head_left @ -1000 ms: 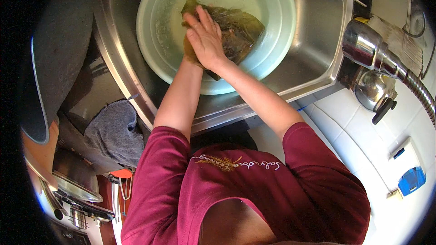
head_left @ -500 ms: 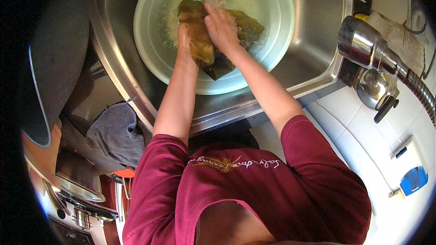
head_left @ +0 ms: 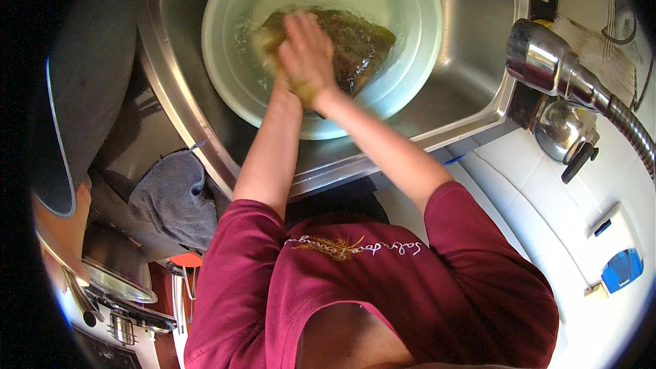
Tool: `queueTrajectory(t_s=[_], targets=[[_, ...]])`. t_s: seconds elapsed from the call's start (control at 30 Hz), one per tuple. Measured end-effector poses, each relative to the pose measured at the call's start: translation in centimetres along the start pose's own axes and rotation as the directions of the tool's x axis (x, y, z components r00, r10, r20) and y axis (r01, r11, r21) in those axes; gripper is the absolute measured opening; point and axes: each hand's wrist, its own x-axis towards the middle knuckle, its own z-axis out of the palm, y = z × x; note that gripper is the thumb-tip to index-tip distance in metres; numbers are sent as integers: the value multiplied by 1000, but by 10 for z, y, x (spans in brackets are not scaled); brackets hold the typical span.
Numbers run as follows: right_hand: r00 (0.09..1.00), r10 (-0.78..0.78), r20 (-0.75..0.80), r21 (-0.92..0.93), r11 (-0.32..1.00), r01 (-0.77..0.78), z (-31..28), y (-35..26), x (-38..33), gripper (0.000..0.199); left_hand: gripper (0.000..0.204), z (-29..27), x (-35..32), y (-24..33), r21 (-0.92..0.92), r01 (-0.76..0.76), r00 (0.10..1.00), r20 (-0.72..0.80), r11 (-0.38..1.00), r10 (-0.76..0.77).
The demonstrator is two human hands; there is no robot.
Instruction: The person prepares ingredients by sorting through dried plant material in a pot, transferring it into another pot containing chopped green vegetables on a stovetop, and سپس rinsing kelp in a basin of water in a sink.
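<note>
A pale green basin (head_left: 222, 68) of cloudy water holds wet olive-brown leaf-like sheets (head_left: 365, 41), partly under the surface; their exact kind is unclear. My left hand (head_left: 285, 85) is at the near left of the pile, holding one sheet from below; its fingers are mostly hidden. Laid flat across that sheet, my right hand (head_left: 306, 51) has its fingers stretched out toward the far side, slightly blurred. A yellowish-brown edge of the sheet shows between the two hands near the wrists.
The basin sits in a stainless steel sink (head_left: 471, 61). A chrome faucet head (head_left: 543, 55) juts in from the right, above a round metal lid-like object (head_left: 564, 126). On the left hang a grey cloth (head_left: 174, 198) and a dark panel (head_left: 85, 75).
My right hand has swept left and nearer, over the left hand and its sheet. The held sheet is lower and flatter, and the other sheets have spread out in the water.
</note>
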Motion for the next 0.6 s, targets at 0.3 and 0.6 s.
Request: queueTrajectory(t_s=[0.3, 0.6], targets=[[963, 154, -221, 158, 980, -121, -32, -2, 8, 52, 40, 18, -15, 18, 132, -209, 971, 147, 969, 189], [725, 552, 411, 878, -25, -478, -81, -23, -45, 50, 37, 41, -40, -23, 839, -374, 919, 279, 395, 277]])
